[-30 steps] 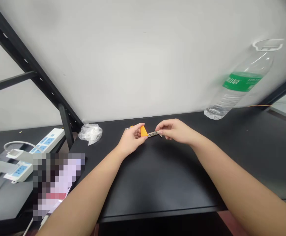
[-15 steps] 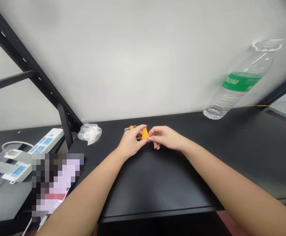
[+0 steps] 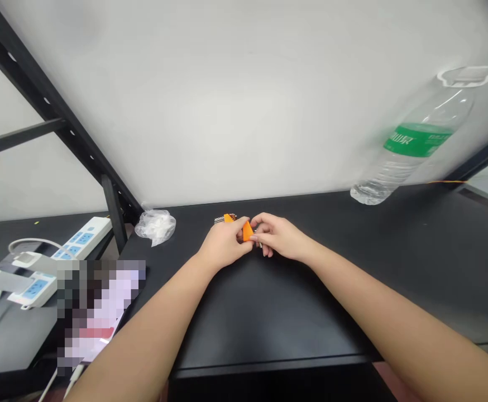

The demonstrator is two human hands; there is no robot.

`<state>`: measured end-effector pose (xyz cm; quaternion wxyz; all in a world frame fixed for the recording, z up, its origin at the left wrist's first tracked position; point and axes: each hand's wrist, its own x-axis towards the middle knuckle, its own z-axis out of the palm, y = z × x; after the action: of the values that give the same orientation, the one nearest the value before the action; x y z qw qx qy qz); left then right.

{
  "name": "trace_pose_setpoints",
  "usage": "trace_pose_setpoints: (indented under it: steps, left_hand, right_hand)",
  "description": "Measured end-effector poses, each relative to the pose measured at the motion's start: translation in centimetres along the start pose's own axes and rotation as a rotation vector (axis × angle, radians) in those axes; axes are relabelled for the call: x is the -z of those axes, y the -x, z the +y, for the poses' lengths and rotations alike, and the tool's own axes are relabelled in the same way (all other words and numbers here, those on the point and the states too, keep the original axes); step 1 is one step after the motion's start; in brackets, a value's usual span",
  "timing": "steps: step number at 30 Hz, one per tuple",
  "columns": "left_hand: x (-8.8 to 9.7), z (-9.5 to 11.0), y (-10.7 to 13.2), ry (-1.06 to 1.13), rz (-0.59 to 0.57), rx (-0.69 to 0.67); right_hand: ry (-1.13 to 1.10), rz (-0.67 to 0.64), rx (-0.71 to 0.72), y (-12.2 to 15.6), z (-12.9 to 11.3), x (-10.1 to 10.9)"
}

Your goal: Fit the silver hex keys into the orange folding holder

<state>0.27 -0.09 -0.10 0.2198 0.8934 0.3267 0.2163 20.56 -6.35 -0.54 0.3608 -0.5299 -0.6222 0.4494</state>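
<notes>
My left hand (image 3: 223, 245) and my right hand (image 3: 278, 237) meet over the back middle of the black table (image 3: 269, 312). Both are closed on a small orange-handled tool (image 3: 247, 230) held between them. The left fingers pinch the orange part; the right fingers press against its right end, where a thin grey metal piece barely shows. A second small orange and metal piece (image 3: 225, 219) lies on the table just behind my left hand.
A crumpled clear plastic bag (image 3: 156, 225) lies at the table's back left. A clear water bottle (image 3: 415, 139) with a green label stands at the back right by the white wall. White power strips (image 3: 60, 259) sit on the lower table to the left, past a black frame post (image 3: 112, 209).
My right hand has slid left along the grey metal part until it meets the orange piece. The metal strip that showed between the hands is now nearly hidden.
</notes>
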Motion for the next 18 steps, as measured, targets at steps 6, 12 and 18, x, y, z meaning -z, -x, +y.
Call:
trace_pose_setpoints:
  steps: [6,12,18]
  left_hand:
    - [-0.6,-1.2,-0.1,0.009,0.067,0.071]
    - [-1.1,-1.9,-0.2,0.033,0.075,0.098]
    - [-1.1,-1.9,-0.2,0.048,0.073,0.091]
  right_hand:
    - [0.616,0.107,0.173,0.1,0.6,3.2]
    - [0.861,0.009,0.133,-0.2,2.1,4.5]
    - [0.94,0.069,0.151,-0.3,1.8,3.8]
